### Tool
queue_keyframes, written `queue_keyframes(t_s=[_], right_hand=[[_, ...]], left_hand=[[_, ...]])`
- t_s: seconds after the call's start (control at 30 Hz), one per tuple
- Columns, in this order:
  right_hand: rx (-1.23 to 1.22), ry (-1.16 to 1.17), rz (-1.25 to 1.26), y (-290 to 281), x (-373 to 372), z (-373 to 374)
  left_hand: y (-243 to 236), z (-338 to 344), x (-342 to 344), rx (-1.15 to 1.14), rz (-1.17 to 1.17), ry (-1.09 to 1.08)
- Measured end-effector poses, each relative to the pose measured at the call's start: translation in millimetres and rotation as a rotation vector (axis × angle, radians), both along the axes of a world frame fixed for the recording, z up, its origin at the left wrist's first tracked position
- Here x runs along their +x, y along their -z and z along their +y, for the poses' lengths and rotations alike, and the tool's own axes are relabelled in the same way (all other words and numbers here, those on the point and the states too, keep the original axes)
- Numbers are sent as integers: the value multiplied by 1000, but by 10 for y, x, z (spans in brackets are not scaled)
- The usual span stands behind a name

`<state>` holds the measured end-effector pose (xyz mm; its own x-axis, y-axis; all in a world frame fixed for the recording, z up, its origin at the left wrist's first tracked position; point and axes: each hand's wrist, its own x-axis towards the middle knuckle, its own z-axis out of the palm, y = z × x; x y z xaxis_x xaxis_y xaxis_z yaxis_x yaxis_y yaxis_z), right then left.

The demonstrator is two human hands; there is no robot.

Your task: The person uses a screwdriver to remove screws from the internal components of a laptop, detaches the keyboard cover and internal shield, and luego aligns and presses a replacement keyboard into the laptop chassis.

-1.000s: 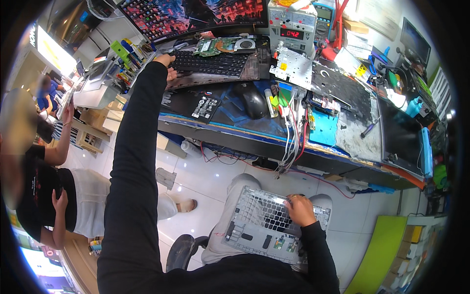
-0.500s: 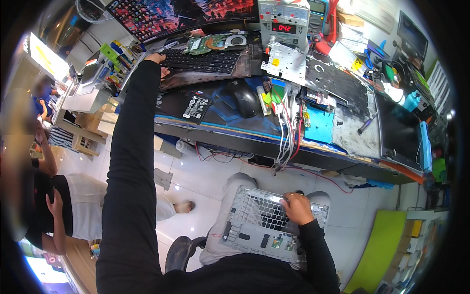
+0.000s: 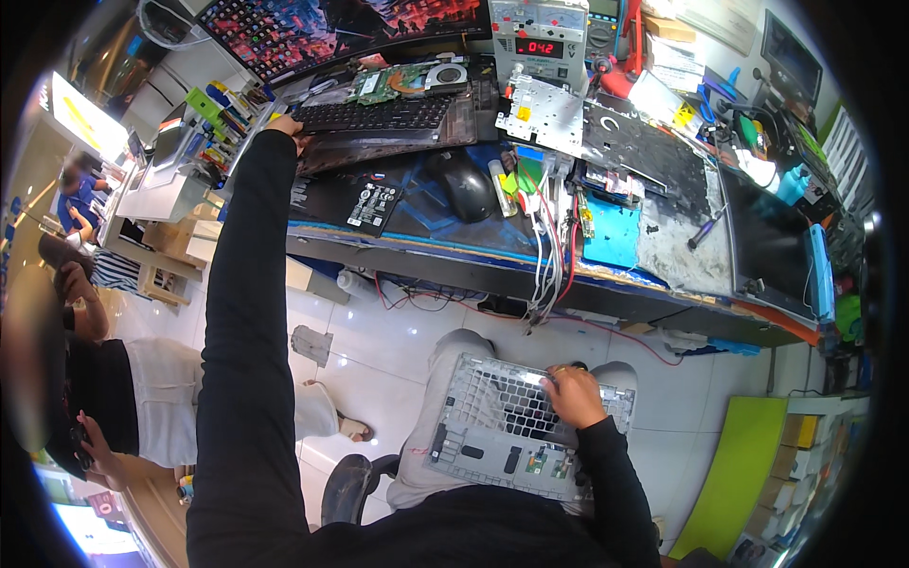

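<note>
My left arm reaches to the desk. There my left hand [image 3: 287, 129] closes on the left edge of a dark laptop casing [image 3: 379, 157] with a black keyboard [image 3: 383, 115] on it. A green circuit board with a fan [image 3: 383, 85] lies just behind the keyboard. Across my lap rests a silver laptop frame [image 3: 488, 450], its underside up, with the back of a keyboard showing through its grid. My right hand [image 3: 575, 398] has its fingers curled over the far edge of this frame, near its right side. The fingertips are partly hidden.
On the desk are a mouse [image 3: 461, 187], a battery [image 3: 374, 204], a metal plate [image 3: 542, 117], a power supply [image 3: 540, 43] and a screwdriver [image 3: 705, 229]. Cables [image 3: 549, 256] hang over the front edge. A person [image 3: 114, 398] stands at left; a green panel [image 3: 729, 478] leans at right.
The view has shifted slightly. My left hand stays at the dark casing's left edge, its fingers now less visible. The right hand keeps its place. The person at left has lowered one hand.
</note>
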<state>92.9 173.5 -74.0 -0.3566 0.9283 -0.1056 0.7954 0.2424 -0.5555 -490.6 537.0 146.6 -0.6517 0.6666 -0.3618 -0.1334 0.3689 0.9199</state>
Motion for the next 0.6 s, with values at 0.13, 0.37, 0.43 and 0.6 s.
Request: queue_keyframes(t_s=[0.13, 0.37, 0.43, 0.6], right_hand=[[6, 4, -34, 13, 57, -9], [-51, 39, -28, 34, 117, 5], [-12, 5, 98, -57, -70, 0], [-22, 40, 96, 108, 116, 1]], left_hand=[[230, -2, -99, -97, 164, 131], [871, 297, -946, -168, 323, 401], [-76, 323, -1750, -214, 630, 459], [369, 173, -1730, 11, 120, 337]])
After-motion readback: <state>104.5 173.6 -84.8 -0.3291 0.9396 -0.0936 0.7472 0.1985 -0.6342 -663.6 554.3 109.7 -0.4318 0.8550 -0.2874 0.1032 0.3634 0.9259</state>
